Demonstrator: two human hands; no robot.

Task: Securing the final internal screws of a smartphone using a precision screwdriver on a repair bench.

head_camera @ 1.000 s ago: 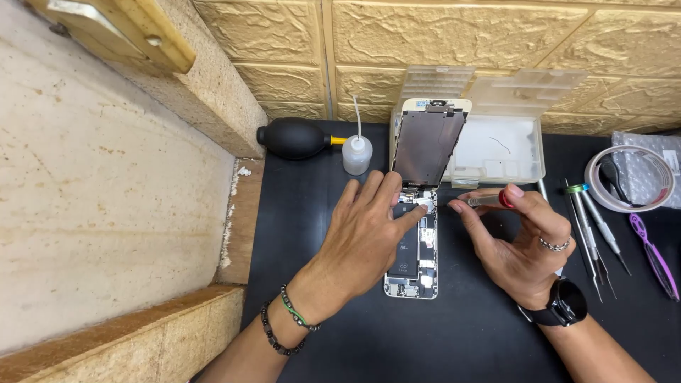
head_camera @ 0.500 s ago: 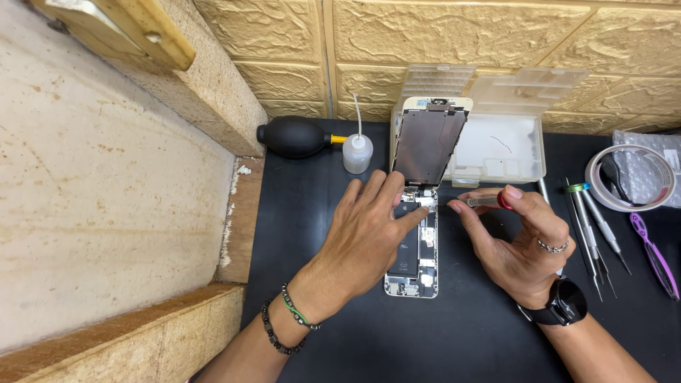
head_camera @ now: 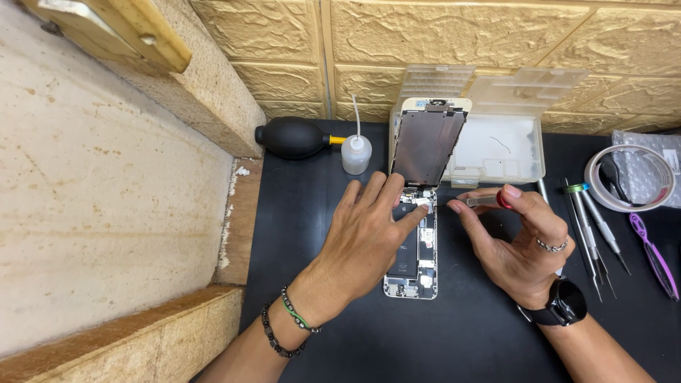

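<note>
An opened smartphone (head_camera: 420, 273) lies on the black mat (head_camera: 319, 198), its screen panel (head_camera: 425, 145) tilted up and leaning against a clear plastic box. My left hand (head_camera: 369, 237) rests flat on the phone body, the index fingertip pressing near the top of the board. Just right of the phone, my right hand (head_camera: 514, 248) grips a small screwdriver with a red cap (head_camera: 489, 201), tip pointing left toward the phone's upper edge. The phone's left half is hidden under my left hand.
A black rubber air blower (head_camera: 294, 137) and a small needle-tip squeeze bottle (head_camera: 355, 154) stand at the back left. A clear plastic parts box (head_camera: 500, 152) sits behind the phone. Tweezers and screwdrivers (head_camera: 592, 227), a tape roll (head_camera: 624, 177) and a purple tool (head_camera: 654, 252) lie on the right.
</note>
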